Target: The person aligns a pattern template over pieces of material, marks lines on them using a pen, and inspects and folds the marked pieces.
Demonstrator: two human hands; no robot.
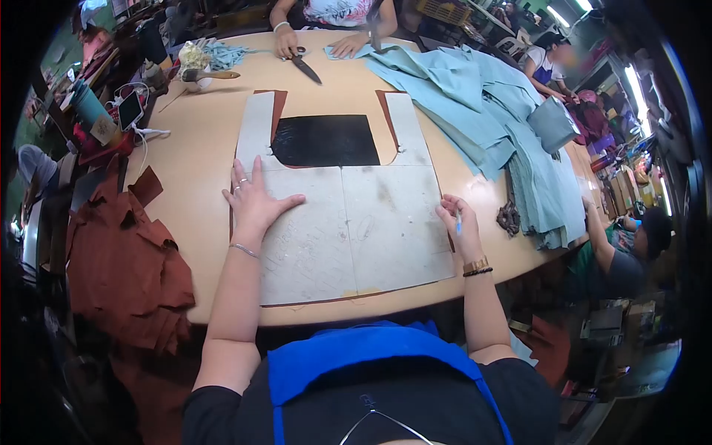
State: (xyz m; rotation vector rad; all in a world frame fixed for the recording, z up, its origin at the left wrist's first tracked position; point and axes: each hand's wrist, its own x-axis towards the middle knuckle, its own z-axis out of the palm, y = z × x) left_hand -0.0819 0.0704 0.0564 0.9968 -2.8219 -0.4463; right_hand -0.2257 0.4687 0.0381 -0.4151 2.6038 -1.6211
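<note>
A large whitish card pattern (319,230) with a U-shaped cut-out and pencil-like marks lies on reddish-brown leather-like material (278,111), which shows along its edges. My left hand (256,200) presses on the pattern's left side, fingers spread. At the right edge, my right hand (461,226) is closed around a slim pen (458,221) with a light-blue part; its tip is hidden by my fingers. A black sheet (326,141) lies inside the cut-out.
Reddish-brown pieces (126,267) hang over the table's left edge. Light-blue sheets (475,96) pile up at the right. Across the table, a person's hand (286,43) rests on large scissors (305,69). A brush (211,75) and a phone (130,111) are at the left.
</note>
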